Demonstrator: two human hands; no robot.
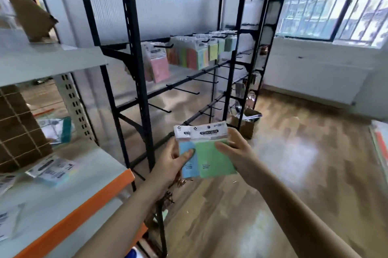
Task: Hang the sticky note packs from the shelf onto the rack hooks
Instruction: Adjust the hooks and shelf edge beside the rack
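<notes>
From the head camera I see both my hands low in the middle of the frame. My left hand (170, 159) pinches a blue pack (189, 161), with the thumb pressed flat on its front. My right hand (237, 152) grips a green pack (216, 159) by its right side, fingers curled behind it. The two packs overlap, the green one in front. Both hang in the air, apart from any hook.

The black rack (136, 68) stands in the middle. Hung packs (201, 54) sit in a row on its top hooks, upper middle. The bare hooks (184, 89) stick out below them.

The shelf (69, 199) with an orange edge is at lower left. More packs (52, 170) lie on it.
</notes>
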